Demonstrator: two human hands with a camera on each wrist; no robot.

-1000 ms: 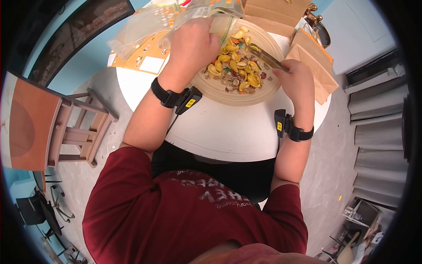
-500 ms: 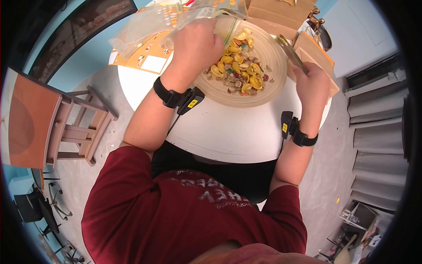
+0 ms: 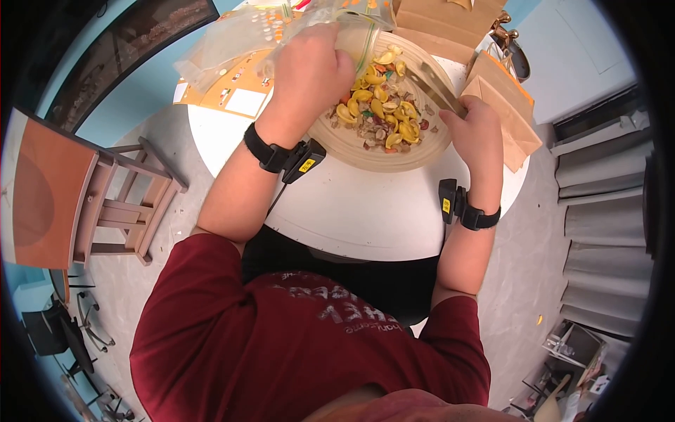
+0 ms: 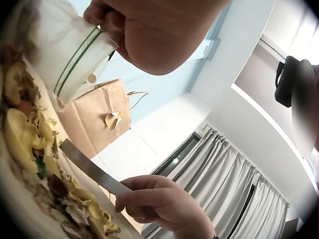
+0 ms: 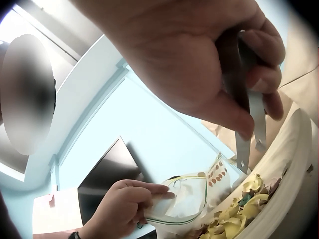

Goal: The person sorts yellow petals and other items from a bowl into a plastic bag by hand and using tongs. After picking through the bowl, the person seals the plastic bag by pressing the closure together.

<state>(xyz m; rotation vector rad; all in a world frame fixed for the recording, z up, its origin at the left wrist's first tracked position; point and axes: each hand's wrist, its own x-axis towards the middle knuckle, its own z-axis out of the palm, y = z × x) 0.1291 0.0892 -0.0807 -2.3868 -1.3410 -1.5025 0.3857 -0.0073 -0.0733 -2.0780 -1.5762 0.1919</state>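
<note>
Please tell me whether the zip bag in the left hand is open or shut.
Open: in the right wrist view, the zip bag gapes, its sealing edges apart, with the left hand gripping its rim.

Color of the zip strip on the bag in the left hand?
Green. It shows best in the left wrist view, as two green lines across the clear bag.

Site: home-like room; exact type cannot be confirmed. Observed: round white worktop (image 3: 358,221), wooden chair (image 3: 121,215), long grey curtains (image 4: 219,172), dark flat screen (image 5: 112,174), pale blue wall (image 5: 157,124).
</note>
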